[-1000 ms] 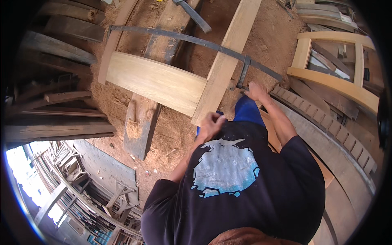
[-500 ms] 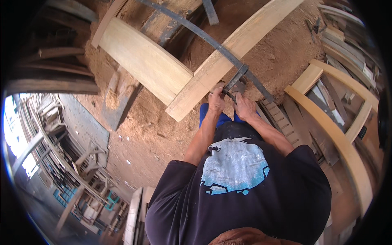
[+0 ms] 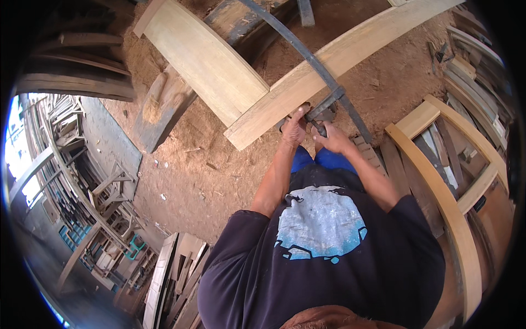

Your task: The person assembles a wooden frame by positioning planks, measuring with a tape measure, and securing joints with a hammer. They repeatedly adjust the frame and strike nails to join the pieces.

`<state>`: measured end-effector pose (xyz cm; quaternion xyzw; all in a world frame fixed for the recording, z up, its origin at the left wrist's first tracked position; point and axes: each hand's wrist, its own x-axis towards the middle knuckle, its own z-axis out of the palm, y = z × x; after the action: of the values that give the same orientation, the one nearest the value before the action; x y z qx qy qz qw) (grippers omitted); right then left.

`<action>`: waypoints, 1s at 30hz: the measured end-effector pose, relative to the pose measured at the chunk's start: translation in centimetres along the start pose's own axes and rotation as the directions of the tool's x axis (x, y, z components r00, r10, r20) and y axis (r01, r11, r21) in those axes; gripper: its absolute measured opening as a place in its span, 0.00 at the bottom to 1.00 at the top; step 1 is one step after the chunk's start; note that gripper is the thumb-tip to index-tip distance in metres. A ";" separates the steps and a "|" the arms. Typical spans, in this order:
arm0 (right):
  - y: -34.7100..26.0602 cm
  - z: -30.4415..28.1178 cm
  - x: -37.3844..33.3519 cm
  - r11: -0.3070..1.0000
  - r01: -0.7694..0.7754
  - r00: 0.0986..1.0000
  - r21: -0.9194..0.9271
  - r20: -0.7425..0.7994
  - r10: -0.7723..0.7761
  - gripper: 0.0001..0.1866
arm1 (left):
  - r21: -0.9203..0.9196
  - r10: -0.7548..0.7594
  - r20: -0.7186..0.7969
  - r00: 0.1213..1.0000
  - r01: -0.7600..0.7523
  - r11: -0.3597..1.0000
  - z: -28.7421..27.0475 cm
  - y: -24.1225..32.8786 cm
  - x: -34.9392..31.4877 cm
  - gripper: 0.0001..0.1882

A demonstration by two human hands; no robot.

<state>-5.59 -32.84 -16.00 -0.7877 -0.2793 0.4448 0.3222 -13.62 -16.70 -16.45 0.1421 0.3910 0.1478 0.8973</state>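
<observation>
l hand (image 3: 294,130) & r hand (image 3: 334,138) at bar clamp (image 3: 320,68) across pale wd rail (image 3: 359,50)

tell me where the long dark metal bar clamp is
In the head view, the long dark metal bar clamp slants from the top edge near centre, across the long pale wooden rail, its lower end right of the person's right hand.

The camera sits high on the head and looks down. The dark shirt (image 3: 350,285) is very near it. Past the shirt, a long pale board (image 3: 361,52) is farther off. Wide out from the shirt, straight things bend, and the dim wood (image 3: 74,82) up to its left is hard to see.
</observation>
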 end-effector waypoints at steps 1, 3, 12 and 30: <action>-3.9 -1.1 -1.0 0.985 -0.008 0.996 -0.170 -0.092 -0.007 0.19 | -0.004 0.064 -0.011 0.998 -0.064 0.998 -0.1 -0.2 0.4 0.20; -6.8 -1.0 -1.2 0.940 -0.103 0.981 -0.326 -0.189 0.042 0.20 | 0.002 0.044 -0.002 0.999 -0.044 0.999 0.2 0.0 0.5 0.19; -1.8 -3.0 2.2 0.611 -0.614 0.735 0.500 0.644 0.212 0.17 | 0.007 -0.004 0.031 1.000 0.003 1.000 0.6 0.5 0.1 0.18; -3.1 -3.3 2.0 0.806 -0.459 0.829 0.373 0.506 0.238 0.15 | 0.227 -0.389 0.113 0.914 0.358 0.906 -3.5 5.9 -6.0 0.21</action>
<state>-2.27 -30.22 -13.36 -0.6011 -0.0714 0.7168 0.3461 -21.04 -13.08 -12.60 0.1655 0.3528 -0.0790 0.9175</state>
